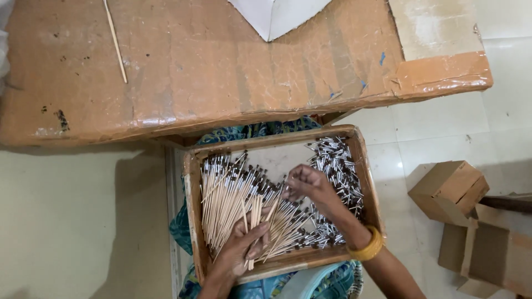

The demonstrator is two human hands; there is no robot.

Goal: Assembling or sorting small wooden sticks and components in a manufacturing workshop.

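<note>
A shallow cardboard tray rests on my lap, filled with several thin wooden-handled brushes with metal ferrules and dark tips. A heap of loose metal ferrules lies at the tray's right side. My left hand holds a few wooden sticks near the tray's front edge. My right hand, with a yellow bangle on its wrist, pinches a small piece above the middle of the tray, fingers closed.
A taped cardboard work surface spans the top, with one loose wooden stick and a white sheet corner on it. Small cardboard boxes lie on the tiled floor at right.
</note>
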